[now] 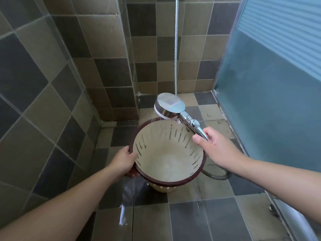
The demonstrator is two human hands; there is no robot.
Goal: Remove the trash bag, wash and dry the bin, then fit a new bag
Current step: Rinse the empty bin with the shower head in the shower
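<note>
A cream slotted bin [166,159] with a dark brown rim is held above the tiled shower floor, its mouth facing me. No bag is inside it; water pools at its bottom. My left hand [124,161] grips the rim on the left, thumb inside the bin. My right hand [215,145] holds the chrome handle of a shower head [169,106], whose face points down over the bin's far edge.
The shower hose [176,49] hangs down the back wall and loops on the floor behind the bin at the right. Tiled walls close in on the left and back. A frosted glass door [271,101] stands at the right. The floor [130,197] is wet.
</note>
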